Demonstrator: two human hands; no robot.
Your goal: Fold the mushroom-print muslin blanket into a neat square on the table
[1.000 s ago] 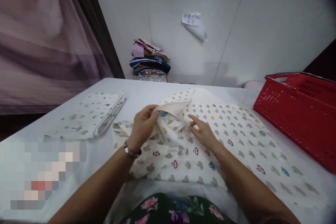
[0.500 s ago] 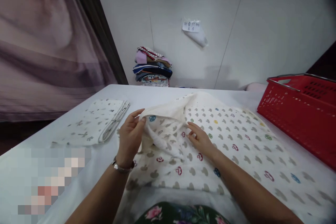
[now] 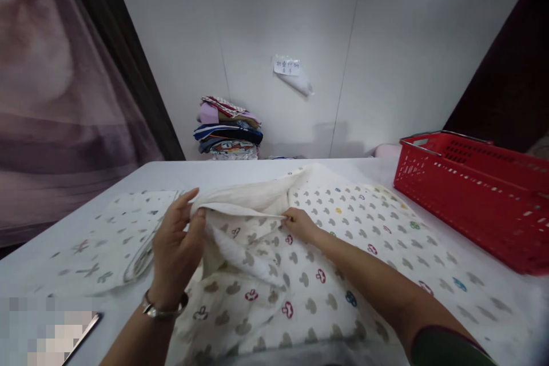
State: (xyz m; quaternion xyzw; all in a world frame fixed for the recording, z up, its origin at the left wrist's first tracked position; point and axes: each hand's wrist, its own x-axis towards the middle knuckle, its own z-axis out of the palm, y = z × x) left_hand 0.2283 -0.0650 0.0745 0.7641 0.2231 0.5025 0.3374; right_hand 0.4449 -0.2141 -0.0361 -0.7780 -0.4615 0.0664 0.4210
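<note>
A large white cloth [image 3: 364, 229] printed with small grey, red and blue shapes lies spread over the white table [image 3: 266, 168]. My left hand [image 3: 175, 246], a watch on its wrist, pinches the cloth's raised edge at the left. My right hand [image 3: 300, 224] pinches the same edge further right, so a strip of hem is stretched taut between the two hands. Loose folds of the cloth bunch under that strip.
A folded patterned cloth [image 3: 107, 234] lies flat on the table's left side. A red plastic basket [image 3: 472, 189] stands at the right. A stack of folded clothes [image 3: 227, 134] sits against the back wall, under a paper note [image 3: 287, 66]. A curtain [image 3: 51, 97] hangs at the left.
My left hand has carried the cloth's edge leftward and my right hand has closed onto it, stretching the edge between them. The view has shifted toward the right.
</note>
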